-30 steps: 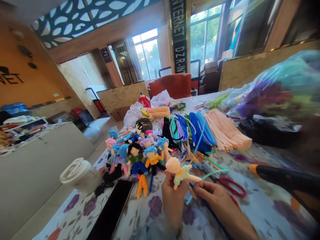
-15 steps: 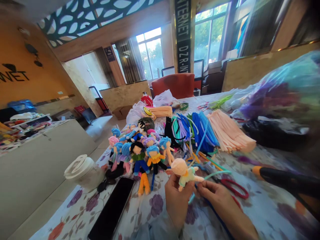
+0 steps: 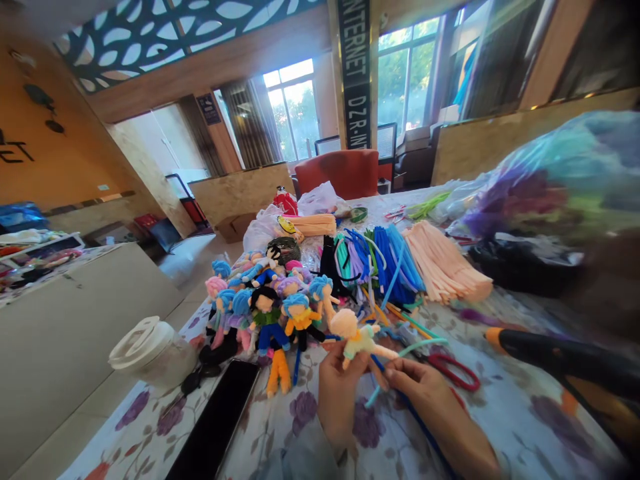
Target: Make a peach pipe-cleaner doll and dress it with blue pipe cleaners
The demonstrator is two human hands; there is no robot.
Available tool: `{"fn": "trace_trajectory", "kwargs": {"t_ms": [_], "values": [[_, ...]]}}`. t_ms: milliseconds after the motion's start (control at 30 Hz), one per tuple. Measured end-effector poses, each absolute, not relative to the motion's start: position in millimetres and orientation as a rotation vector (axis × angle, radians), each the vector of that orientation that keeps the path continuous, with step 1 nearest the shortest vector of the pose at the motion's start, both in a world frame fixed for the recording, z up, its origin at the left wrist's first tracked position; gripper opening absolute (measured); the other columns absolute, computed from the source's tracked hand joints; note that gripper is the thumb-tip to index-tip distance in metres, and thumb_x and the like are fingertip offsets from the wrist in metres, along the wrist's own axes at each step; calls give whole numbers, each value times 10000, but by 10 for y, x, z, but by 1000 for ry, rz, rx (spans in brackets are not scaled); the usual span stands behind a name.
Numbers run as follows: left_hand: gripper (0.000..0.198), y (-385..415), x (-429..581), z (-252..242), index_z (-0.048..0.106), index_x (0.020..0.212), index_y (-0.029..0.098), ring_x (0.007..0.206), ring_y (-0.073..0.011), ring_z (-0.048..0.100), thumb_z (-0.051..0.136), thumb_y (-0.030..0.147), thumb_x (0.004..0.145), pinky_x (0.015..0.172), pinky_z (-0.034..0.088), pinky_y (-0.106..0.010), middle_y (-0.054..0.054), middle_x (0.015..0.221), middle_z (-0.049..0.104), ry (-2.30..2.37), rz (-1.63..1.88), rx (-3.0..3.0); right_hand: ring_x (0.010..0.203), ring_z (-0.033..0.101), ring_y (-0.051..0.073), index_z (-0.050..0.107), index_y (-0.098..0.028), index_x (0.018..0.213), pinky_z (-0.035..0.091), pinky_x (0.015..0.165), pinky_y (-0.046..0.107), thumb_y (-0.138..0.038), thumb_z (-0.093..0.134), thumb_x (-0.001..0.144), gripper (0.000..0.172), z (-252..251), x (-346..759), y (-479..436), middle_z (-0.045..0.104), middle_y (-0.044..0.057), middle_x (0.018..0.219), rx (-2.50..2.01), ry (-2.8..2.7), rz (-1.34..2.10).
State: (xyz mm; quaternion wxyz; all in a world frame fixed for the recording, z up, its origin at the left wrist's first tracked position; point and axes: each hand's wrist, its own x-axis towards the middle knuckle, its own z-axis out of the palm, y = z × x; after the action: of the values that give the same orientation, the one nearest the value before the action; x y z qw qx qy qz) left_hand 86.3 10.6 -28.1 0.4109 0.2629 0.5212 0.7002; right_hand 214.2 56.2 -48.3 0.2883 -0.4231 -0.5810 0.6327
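Bare cloth lies left of the hands, between the phone (image 3: 215, 427) and the left hand (image 3: 337, 393). Ahead, the doll heap (image 3: 265, 300) and the stem bundles (image 3: 395, 260) block the way — no gap between them. To the right, red scissors (image 3: 453, 370) and a black tool (image 3: 560, 360) crowd the right hand (image 3: 425, 393). A cup (image 3: 150, 350) stands by the table's left edge.

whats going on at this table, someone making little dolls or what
A person sits at a flowered table working on a small pipe-cleaner doll. The left hand grips the doll from below, while the right hand pinches a light teal pipe cleaner beside it. A cluster of finished dolls lies just beyond, with bundles of pipe cleaners behind them. Red-handled scissors, a dark phone and a lidded cup lie nearby.
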Motion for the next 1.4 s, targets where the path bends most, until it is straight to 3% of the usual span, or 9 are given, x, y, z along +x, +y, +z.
{"fn": "trace_trajectory", "kwargs": {"t_ms": [300, 633, 833, 1133, 1267, 1400], "values": [[101, 164, 745, -284, 700, 730, 133, 670, -165, 623, 720, 190, 649, 665, 494, -289, -30, 704, 681, 1082, 1741, 477, 463, 407, 107, 599, -174, 632, 317, 487, 243, -394, 606, 645, 220, -402, 2120, 530, 493, -47, 519, -1132, -1418, 1735], [344, 238, 588, -346, 689, 898, 144, 671, -199, 668, 784, 263, 590, 661, 523, -320, -40, 769, 726, 1341, 1625, 671, 458, 422, 110, 586, -180, 613, 330, 485, 244, -414, 592, 635, 235, -279, 2162, 552, 484, -45, 503, -1156, -1407, 1671], [348, 297, 468, -363, 652, 835, 153, 675, -202, 677, 801, 263, 540, 610, 515, -284, -51, 736, 738, 1421, 1581, 740, 466, 401, 102, 574, -174, 603, 319, 489, 238, -388, 581, 649, 219, -291, 2153, 561, 459, -50, 508, -1136, -1394, 1659], [261, 271, 454, -335, 660, 833, 153, 714, -215, 670, 744, 218, 595, 651, 506, -306, -59, 754, 727, 1485, 1502, 848, 469, 416, 106, 594, -178, 629, 326, 494, 241, -369, 583, 670, 196, -336, 2168, 578, 482, -48, 524, -1126, -1372, 1660], [287, 224, 408, -267, 686, 905, 160, 807, -221, 658, 715, 175, 619, 725, 495, -311, -83, 934, 688, 1655, 1518, 1025, 475, 421, 105, 609, -169, 646, 319, 504, 242, -365, 592, 682, 200, -372, 2173, 591, 493, -46, 536, -1129, -1374, 1656], [246, 124, 400, -170, 695, 963, 204, 668, -157, 576, 654, 200, 720, 648, 455, -284, -55, 964, 606, 2004, 1518, 1419, 486, 422, 104, 608, -161, 664, 320, 512, 240, -354, 568, 692, 199, -369, 2173, 609, 491, -46, 539, -1130, -1381, 1661]]}}
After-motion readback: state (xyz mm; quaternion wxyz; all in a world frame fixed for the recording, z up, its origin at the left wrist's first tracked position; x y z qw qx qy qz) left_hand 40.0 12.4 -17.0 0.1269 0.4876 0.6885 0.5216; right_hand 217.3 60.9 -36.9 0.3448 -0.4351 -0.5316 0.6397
